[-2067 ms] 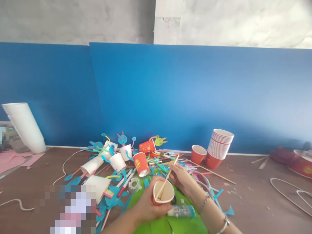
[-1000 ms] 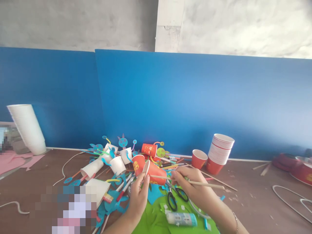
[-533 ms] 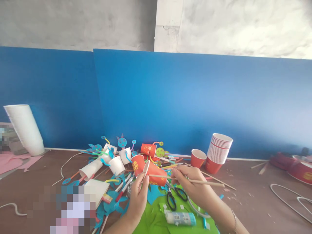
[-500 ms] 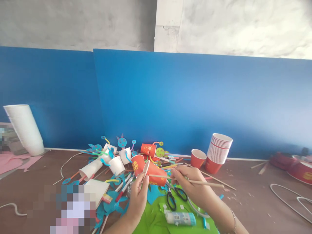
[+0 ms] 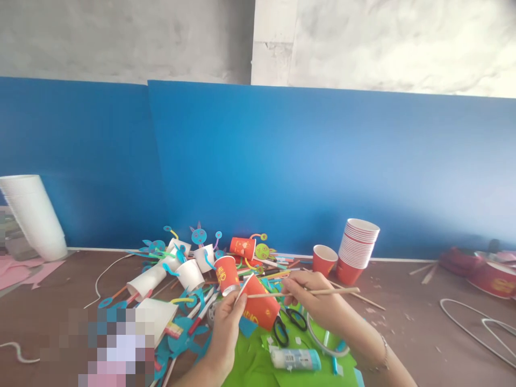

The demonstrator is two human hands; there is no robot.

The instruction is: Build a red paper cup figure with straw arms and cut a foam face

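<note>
At lower centre, left hand grip clamps the rim of the red paper cup, base tilted lower right; right hand grip pinches the wooden chopstick, near-horizontal, left tip across the cup's wall.

Bright w/ glare upper R wall, edges soft.

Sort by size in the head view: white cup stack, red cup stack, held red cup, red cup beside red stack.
White cup stack
Red cup stack
Held red cup
Red cup beside red stack

Held cup looks nearer; true sizes unsure.
</note>
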